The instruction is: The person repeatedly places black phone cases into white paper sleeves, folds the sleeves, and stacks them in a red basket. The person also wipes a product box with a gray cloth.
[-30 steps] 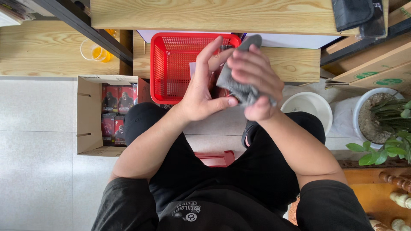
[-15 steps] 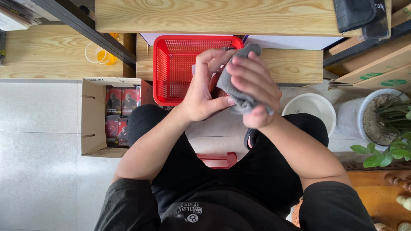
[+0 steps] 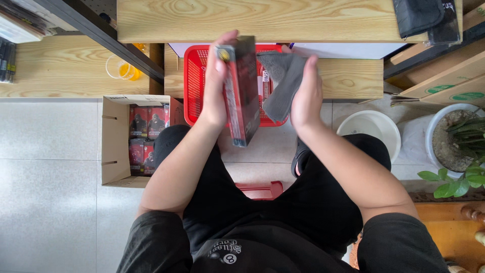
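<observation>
My left hand (image 3: 218, 86) holds a flat dark red and black box (image 3: 241, 91) upright on its edge, in front of me. My right hand (image 3: 304, 93) holds a grey cloth (image 3: 280, 83) against the box's right face. Both are raised above a red plastic basket (image 3: 194, 86) that stands on the floor by a low wooden shelf (image 3: 348, 76). I am seated, with my knees in black shorts below my arms.
An open cardboard carton (image 3: 113, 141) with several matching red boxes stands to my left. A white bucket (image 3: 374, 129) and a potted plant (image 3: 459, 151) are at right. A wooden tabletop (image 3: 262, 20) spans the top, and a red stool (image 3: 260, 189) is under me.
The box has turned from hidden behind my hands to standing upright on edge in my left hand. My right hand has opened out, spreading the cloth along the box's side.
</observation>
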